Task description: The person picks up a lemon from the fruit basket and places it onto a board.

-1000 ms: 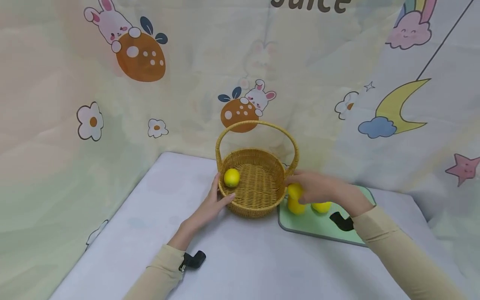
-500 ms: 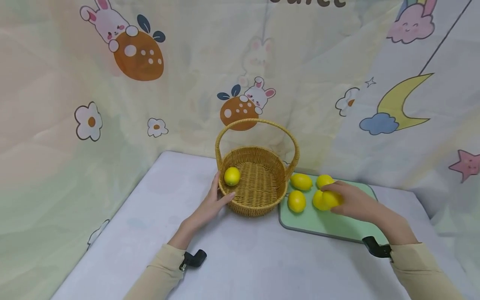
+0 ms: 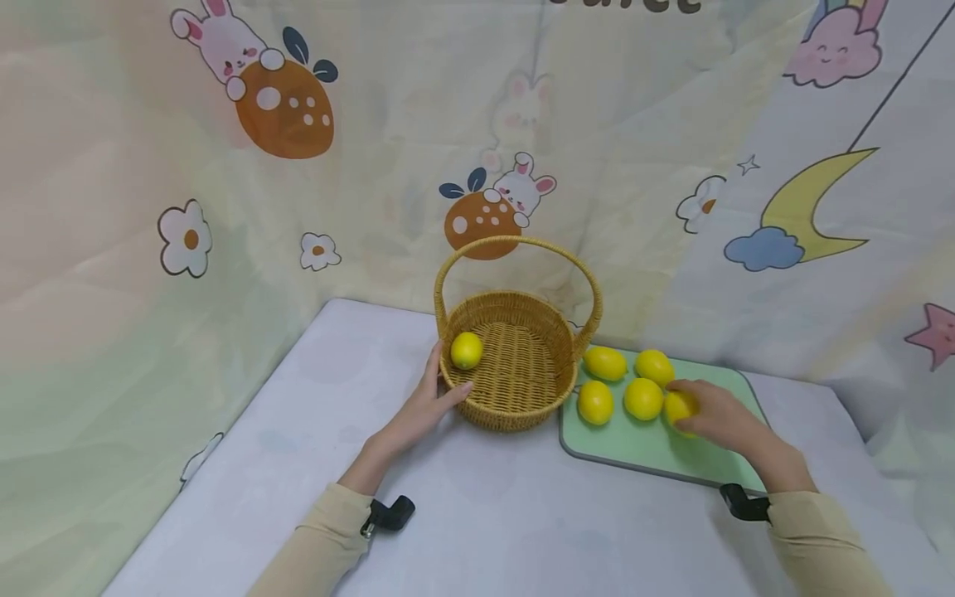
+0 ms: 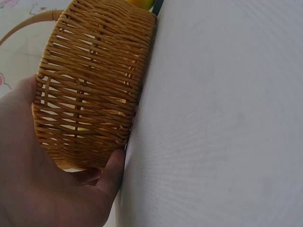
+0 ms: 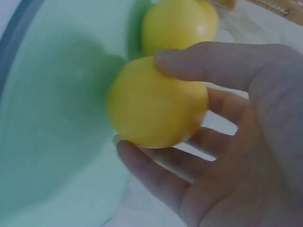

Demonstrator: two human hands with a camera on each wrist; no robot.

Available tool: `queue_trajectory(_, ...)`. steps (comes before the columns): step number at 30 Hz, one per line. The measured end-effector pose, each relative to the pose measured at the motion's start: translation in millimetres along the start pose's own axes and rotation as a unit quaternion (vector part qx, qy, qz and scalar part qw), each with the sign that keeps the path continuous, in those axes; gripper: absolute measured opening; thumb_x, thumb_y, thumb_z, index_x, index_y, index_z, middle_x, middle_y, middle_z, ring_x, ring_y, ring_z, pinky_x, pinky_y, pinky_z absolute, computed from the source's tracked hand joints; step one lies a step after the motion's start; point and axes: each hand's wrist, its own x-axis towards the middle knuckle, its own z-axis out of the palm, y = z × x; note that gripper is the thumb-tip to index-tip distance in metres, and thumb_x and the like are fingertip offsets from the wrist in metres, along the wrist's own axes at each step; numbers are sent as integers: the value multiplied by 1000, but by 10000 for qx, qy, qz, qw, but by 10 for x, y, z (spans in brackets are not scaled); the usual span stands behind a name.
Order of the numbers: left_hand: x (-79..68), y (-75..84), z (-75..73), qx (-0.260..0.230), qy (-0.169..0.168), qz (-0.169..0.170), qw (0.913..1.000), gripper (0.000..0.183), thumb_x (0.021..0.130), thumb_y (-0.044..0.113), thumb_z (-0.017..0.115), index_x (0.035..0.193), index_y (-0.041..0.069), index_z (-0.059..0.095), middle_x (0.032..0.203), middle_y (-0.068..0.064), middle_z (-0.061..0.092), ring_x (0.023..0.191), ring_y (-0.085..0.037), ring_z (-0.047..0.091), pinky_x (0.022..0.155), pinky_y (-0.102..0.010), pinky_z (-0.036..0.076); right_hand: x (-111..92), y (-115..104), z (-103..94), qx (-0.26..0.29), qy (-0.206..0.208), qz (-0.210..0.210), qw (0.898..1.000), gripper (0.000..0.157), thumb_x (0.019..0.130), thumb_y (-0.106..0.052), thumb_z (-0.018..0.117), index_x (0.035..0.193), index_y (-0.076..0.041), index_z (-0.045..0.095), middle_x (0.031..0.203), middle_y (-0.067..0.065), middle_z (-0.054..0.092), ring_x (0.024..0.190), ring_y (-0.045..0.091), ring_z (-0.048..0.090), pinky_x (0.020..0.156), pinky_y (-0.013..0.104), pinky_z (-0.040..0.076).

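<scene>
A round wicker basket [image 3: 511,365] with a tall handle stands on the table, one lemon [image 3: 467,351] inside at its left. My left hand [image 3: 427,405] holds the basket's left side. In the left wrist view the thumb lies near the rim and a finger reaches low on the woven wall; other fingers are partly hidden. To the right, my right hand [image 3: 719,416] holds a lemon [image 5: 156,101] at the green board [image 3: 634,456], thumb on top and fingers around it. Beside that lemon lie several more lemons [image 3: 643,400] on the board.
The board touches or nearly touches the basket's right side. A white cloth [image 3: 507,514] covers the table. Behind and to the left hangs a printed curtain [image 3: 388,124] with rabbits and flowers. Each wrist carries a small black camera [image 3: 391,514].
My right hand has moved from the basket's right edge rightward over the board, carrying a lemon to the right of the others. The left hand and basket stay put.
</scene>
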Motion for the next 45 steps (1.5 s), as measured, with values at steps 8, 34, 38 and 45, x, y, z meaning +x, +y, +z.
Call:
queue_trajectory(8, 6, 3, 29, 32, 16, -51, 10000, 99, 89, 68, 58, 153, 47, -15, 167, 10, -10, 156, -15, -4, 126, -50, 7, 24, 50, 91, 10, -53, 61, 10000, 63, 81, -17, 73, 135, 9, 53, 128, 33, 57, 108, 43, 56, 90, 61, 45)
queue_trajectory(34, -9, -1, 7, 66, 78, -112, 9999, 100, 88, 70, 58, 154, 46, -14, 167, 10, -9, 156, -15, -3, 125, -50, 8, 347, -1205, -312, -226, 486, -837, 9950, 51, 91, -19, 67, 140, -9, 55, 141, 18, 54, 126, 41, 53, 101, 62, 45)
queue_trajectory(38, -49, 85, -1, -9, -42, -161, 9999, 100, 91, 64, 59, 155, 43, -15, 167, 8, -11, 156, -17, -4, 125, -51, 7, 483, -1437, -308, -273, 461, -926, 9943, 51, 90, -19, 67, 139, -8, 57, 133, 19, 59, 117, 38, 59, 94, 57, 51)
queue_trajectory(45, -98, 235, -39, -109, -331, -287, 9990, 102, 95, 53, 59, 157, 29, -18, 167, 3, -15, 155, -20, -8, 125, -51, 4, 573, -1733, -298, -957, 392, -818, 9913, 51, 90, -22, 68, 137, -7, 58, 119, 14, 70, 94, 29, 66, 75, 45, 55)
